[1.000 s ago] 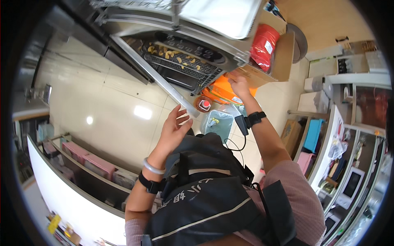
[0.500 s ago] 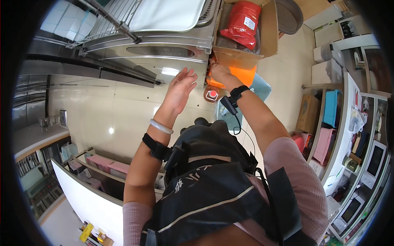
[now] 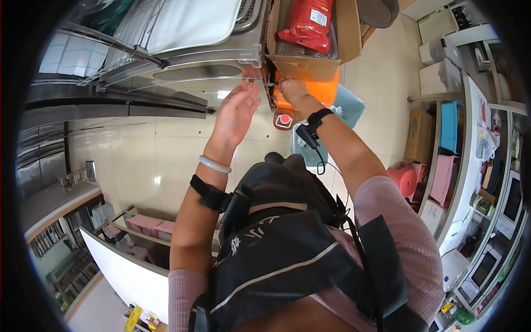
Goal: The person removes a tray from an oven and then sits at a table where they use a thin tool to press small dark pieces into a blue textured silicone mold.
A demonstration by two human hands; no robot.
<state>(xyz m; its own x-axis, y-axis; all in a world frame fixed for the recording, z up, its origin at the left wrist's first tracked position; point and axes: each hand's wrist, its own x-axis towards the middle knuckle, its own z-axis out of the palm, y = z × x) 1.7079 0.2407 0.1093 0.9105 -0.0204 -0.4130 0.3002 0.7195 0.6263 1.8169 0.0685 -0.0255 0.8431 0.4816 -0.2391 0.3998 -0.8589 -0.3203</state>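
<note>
My left hand (image 3: 237,113) is raised in front of the stainless-steel appliance (image 3: 193,88), palm partly turned up. Its fingers are stretched out and nothing lies in them. Beside the appliance's right side edge, my right hand (image 3: 293,92) has its fingers curled. Whatever they grip is hidden; a small metal piece shows by the fingertips. An orange container (image 3: 323,88) is just right of and behind that hand. Above it sits an open cardboard box (image 3: 304,67) holding a red bag (image 3: 306,27). A brown bottle with a red cap (image 3: 284,119) stands below the hand.
On top of the appliance lie a white tray (image 3: 199,25) and wire racks. A pale blue-green bin (image 3: 349,108) stands on the floor right of the bottle. Shelves with a blue bin (image 3: 449,127) and a pink bin (image 3: 444,180) line the right side. A white panel (image 3: 124,276) is at lower left.
The view has shifted slightly, so the appliance, box and bottle sit further left and up. My left hand remains open; my right hand stays curled beside the appliance's edge.
</note>
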